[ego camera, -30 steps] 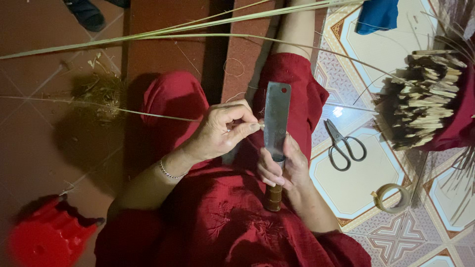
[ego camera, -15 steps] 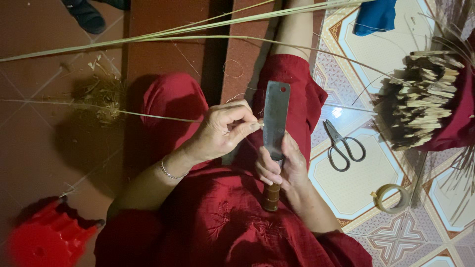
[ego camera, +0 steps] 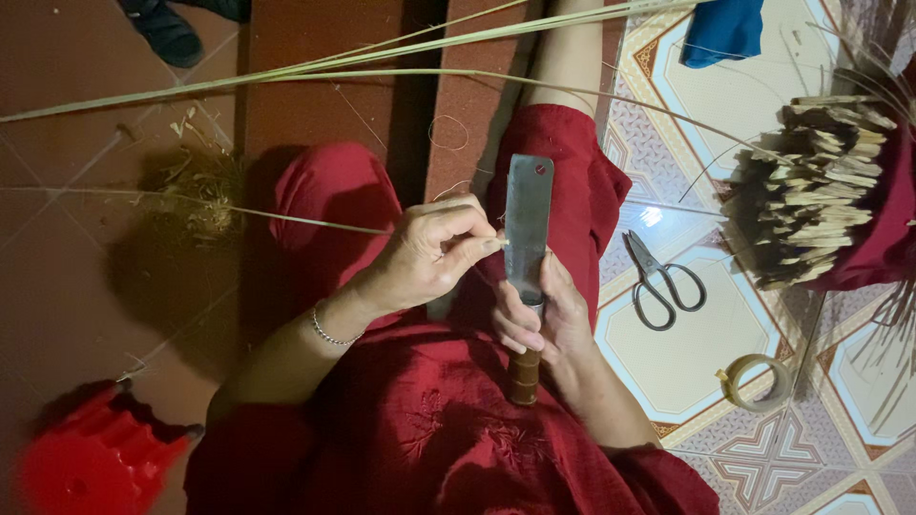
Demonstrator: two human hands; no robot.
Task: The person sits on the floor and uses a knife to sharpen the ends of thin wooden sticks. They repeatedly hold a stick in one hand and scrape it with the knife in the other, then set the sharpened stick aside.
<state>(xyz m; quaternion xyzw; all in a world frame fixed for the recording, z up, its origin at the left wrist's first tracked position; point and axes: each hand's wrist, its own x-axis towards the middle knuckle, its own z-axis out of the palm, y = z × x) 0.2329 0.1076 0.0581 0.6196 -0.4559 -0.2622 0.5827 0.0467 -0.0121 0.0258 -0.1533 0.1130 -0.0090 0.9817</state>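
1. Head view, looking down on a seated person in red clothing, legs stretched out over the floor.
2. Right hand: closed around the handle of a knife. Blade is flat, rectangular, grey metal, and points away from the body. The brown handle end shows below the fist.
3. Left hand: fingers curled, thumb and forefinger pinched on a thin strip. The pinch sits right at the left edge of the blade, touching or nearly so; I cannot tell which.
4. The strip runs from the pinch out to the left, across the red knee and over the brown floor tiles, ending near a heap of shavings.
5. A thin bracelet is on the left wrist.
6. Long green stalks lie across the top of the frame, well apart from the hands.
7. To the right, on the patterned tiles: scissors, blades closed, just beside the right leg; a tape roll nearer the camera; a bundle of cut sticks in a dark red wrap at the edge.
8. A blue cloth at the top right; a red plastic stool at the lower left; a dark shoe at the top left.
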